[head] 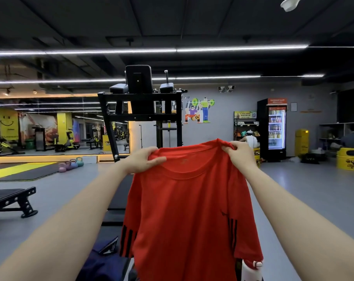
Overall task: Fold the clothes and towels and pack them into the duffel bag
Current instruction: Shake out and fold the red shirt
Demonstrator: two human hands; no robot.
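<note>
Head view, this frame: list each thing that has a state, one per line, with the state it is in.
red T-shirt: unfolded, held up in the air by its shoulders, hanging full length.
left hand: gripping the shirt's left shoulder.
right hand: pinching the shirt's right shoulder.
dark blue fabric: lying below the shirt, crumpled; cannot tell what it is.
drinks fridge: door closed, lit inside.

A black dip station (140,102) stands in the middle of a gym floor, with a black bench (12,199) at the left. Coloured kettlebells (70,164) sit beside yellow-and-black mats (20,171). At the right a lit drinks fridge (275,128) stands near yellow drums (350,160).
</note>
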